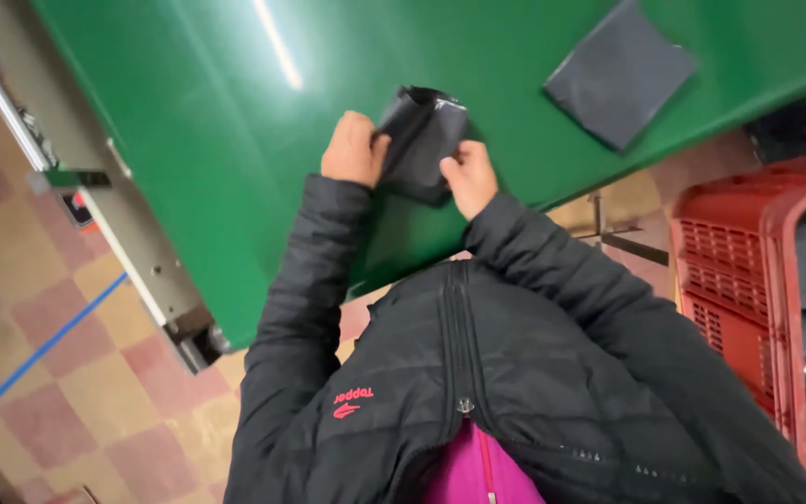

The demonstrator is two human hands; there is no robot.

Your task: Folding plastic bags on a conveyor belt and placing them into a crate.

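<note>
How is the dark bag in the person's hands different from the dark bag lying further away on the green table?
The held bag is gripped between the left hand and right hand; the far bag lies untouched. The held bag is bunched, with an open mouth; the far bag is flat and square. Both are dark grey plastic on the green table.

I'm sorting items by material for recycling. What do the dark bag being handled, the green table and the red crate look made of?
The dark bag, held by the left hand and right hand, looks like thin grey plastic film: it creases softly, with a faint sheen. The green table appears smooth, glossy, perhaps painted or laminated, since it reflects a lamp. The red crate seems moulded plastic, with a ventilated grid.
</note>
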